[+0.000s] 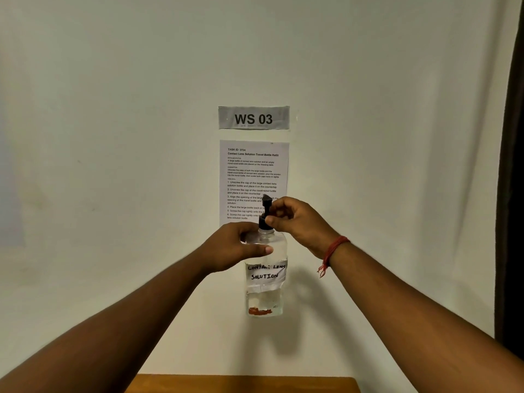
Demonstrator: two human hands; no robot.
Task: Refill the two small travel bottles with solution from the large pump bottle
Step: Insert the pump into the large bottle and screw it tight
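The large clear pump bottle (pixel 266 282), with a paper label reading "CONTACT LENS SOLUTION", is held up in the air in front of the wall. A little clear liquid sits in its bottom. My left hand (pixel 235 248) grips the bottle's shoulder. My right hand (pixel 297 222) pinches the black pump cap (pixel 265 215) at the bottle's neck. The two small travel bottles are not in view.
A "WS 03" sign (pixel 253 118) and a printed instruction sheet (pixel 253 177) hang on the white wall behind the bottle. A strip of wooden table edge (pixel 243 384) shows at the bottom. A dark curtain (pixel 513 194) hangs at the right.
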